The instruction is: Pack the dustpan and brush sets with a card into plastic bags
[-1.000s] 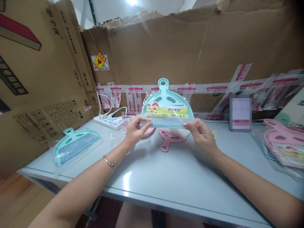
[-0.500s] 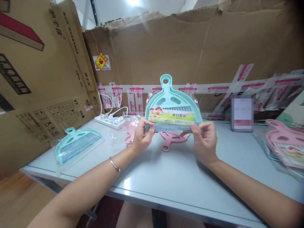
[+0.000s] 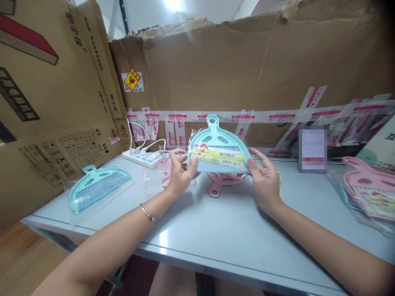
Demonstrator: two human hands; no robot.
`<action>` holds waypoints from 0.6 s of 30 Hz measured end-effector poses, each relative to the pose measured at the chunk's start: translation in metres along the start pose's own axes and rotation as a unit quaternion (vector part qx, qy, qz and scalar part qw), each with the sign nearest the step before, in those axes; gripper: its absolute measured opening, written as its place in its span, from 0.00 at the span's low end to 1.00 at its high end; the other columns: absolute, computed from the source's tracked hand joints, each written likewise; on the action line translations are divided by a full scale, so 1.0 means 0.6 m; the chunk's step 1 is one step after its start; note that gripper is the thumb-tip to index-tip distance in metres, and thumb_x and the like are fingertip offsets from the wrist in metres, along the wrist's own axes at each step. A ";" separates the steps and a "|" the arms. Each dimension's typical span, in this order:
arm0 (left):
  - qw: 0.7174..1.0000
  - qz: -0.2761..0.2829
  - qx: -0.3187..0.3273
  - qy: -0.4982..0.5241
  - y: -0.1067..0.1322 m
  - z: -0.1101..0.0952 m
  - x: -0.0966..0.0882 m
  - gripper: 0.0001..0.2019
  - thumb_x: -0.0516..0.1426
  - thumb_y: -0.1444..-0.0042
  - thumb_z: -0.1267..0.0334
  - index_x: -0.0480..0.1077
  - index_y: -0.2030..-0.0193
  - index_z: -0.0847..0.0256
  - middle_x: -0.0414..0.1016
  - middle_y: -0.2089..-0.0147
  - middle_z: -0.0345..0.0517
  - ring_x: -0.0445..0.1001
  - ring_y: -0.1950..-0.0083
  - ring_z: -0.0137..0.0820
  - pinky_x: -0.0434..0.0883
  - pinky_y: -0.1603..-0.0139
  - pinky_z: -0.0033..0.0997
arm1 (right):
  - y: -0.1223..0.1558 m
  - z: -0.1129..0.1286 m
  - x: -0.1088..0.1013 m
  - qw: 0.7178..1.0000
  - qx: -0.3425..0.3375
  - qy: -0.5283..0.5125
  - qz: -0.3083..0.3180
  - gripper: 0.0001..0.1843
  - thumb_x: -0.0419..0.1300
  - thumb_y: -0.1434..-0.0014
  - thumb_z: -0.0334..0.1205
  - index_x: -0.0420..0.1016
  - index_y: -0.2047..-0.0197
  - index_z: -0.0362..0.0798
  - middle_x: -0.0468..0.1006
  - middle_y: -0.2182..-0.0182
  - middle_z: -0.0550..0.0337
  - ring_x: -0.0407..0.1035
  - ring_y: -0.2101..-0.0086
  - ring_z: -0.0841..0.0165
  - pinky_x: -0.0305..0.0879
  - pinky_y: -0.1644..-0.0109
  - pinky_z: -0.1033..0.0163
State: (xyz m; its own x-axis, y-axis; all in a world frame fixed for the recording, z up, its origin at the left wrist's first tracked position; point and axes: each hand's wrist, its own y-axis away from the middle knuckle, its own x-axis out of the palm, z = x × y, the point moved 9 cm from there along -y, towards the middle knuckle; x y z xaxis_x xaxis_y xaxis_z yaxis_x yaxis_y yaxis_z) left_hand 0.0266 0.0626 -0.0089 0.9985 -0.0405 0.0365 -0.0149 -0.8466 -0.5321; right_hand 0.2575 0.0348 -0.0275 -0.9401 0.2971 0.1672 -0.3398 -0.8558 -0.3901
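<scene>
Above the table, a mint-green dustpan and brush set [image 3: 219,142] in a clear bag is held between both hands, handle end up. A printed label card [image 3: 217,155] shows inside the bag. My left hand [image 3: 180,170] grips its left lower corner between thumb and fingers. At the right lower corner, my right hand [image 3: 264,176] pinches the set in the same way. Behind and below it, a pink dustpan set [image 3: 216,187] lies on the table, partly hidden. Another pink piece [image 3: 166,172] in clear plastic lies behind my left hand.
A bagged mint-green set [image 3: 100,185] lies on the table [image 3: 212,234] at left. Several bagged sets, a pink one [image 3: 370,187] on top, sit at right. A white power strip [image 3: 143,158] and a blurred upright screen [image 3: 313,148] stand near the cardboard wall [image 3: 216,74].
The mint-green set has come down slightly and its top has tipped away from me. My fingers have shifted out around its sides.
</scene>
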 end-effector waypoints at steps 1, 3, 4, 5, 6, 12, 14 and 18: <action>1.000 0.005 -0.002 0.016 0.000 -0.001 0.002 0.20 0.58 0.45 0.56 0.51 0.52 0.51 0.68 0.59 0.41 0.71 0.65 0.28 0.72 0.73 0.26 | -0.002 -0.006 0.002 1.000 0.008 -0.008 0.009 0.34 0.63 0.49 0.55 0.62 0.43 0.50 0.80 0.67 0.57 0.74 0.65 0.64 0.70 0.64 0.62; 0.999 0.016 0.001 0.028 0.000 -0.002 0.005 0.23 0.56 0.44 0.58 0.48 0.47 0.49 0.67 0.55 0.43 0.72 0.61 0.30 0.73 0.71 0.27 | -0.004 -0.020 0.012 0.999 0.028 -0.021 0.038 0.37 0.64 0.51 0.55 0.59 0.42 0.51 0.79 0.66 0.59 0.73 0.68 0.66 0.70 0.65 0.63; 0.999 0.020 0.008 0.024 0.001 -0.003 0.006 0.24 0.55 0.43 0.59 0.47 0.45 0.49 0.67 0.54 0.44 0.72 0.59 0.31 0.73 0.69 0.28 | -0.004 -0.026 0.018 0.998 0.038 -0.023 0.051 0.38 0.65 0.52 0.55 0.56 0.42 0.52 0.78 0.67 0.61 0.72 0.71 0.68 0.70 0.67 0.64; 0.999 0.025 0.017 0.016 0.001 -0.005 0.007 0.24 0.55 0.43 0.59 0.47 0.44 0.49 0.67 0.54 0.45 0.72 0.57 0.31 0.74 0.67 0.28 | -0.003 -0.032 0.022 0.997 0.047 -0.017 0.060 0.40 0.66 0.53 0.55 0.54 0.42 0.53 0.77 0.67 0.63 0.70 0.75 0.70 0.69 0.71 0.65; 0.999 0.032 0.031 0.004 0.002 -0.009 0.009 0.23 0.54 0.43 0.60 0.47 0.44 0.51 0.67 0.54 0.46 0.72 0.56 0.32 0.73 0.64 0.29 | -0.003 -0.037 0.025 0.996 0.055 -0.003 0.066 0.40 0.67 0.54 0.55 0.54 0.43 0.53 0.76 0.68 0.65 0.67 0.79 0.73 0.67 0.75 0.67; 0.992 0.095 0.087 -0.003 0.011 -0.025 0.028 0.18 0.52 0.42 0.63 0.51 0.47 0.55 0.69 0.54 0.48 0.71 0.53 0.33 0.69 0.51 0.34 | -0.004 -0.044 0.023 0.992 0.071 0.072 0.074 0.27 0.62 0.51 0.61 0.65 0.57 0.50 0.66 0.81 0.70 0.55 0.86 0.76 0.50 0.88 0.70; 0.992 0.104 0.076 0.004 0.011 -0.021 0.033 0.17 0.52 0.41 0.61 0.51 0.47 0.56 0.70 0.53 0.48 0.72 0.55 0.32 0.71 0.55 0.32 | -0.008 -0.040 0.015 0.995 0.053 0.066 0.056 0.27 0.59 0.50 0.63 0.67 0.57 0.50 0.67 0.81 0.69 0.54 0.86 0.76 0.51 0.87 0.70; 0.989 0.129 0.067 0.015 0.010 -0.014 0.041 0.17 0.50 0.39 0.56 0.50 0.46 0.55 0.70 0.55 0.48 0.73 0.65 0.29 0.71 0.70 0.27 | -0.029 -0.032 -0.002 0.997 0.003 0.078 0.025 0.28 0.57 0.50 0.65 0.69 0.58 0.50 0.74 0.76 0.64 0.64 0.81 0.73 0.63 0.78 0.67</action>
State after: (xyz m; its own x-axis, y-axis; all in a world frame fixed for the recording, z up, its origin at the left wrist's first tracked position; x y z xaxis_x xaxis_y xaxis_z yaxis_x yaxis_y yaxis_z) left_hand 0.0507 0.0523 -0.0043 0.9604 -0.2630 -0.0914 -0.2598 -0.7284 -0.6340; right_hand 0.2638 0.0575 -0.0385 -0.9487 0.3160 0.0055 -0.2932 -0.8732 -0.3893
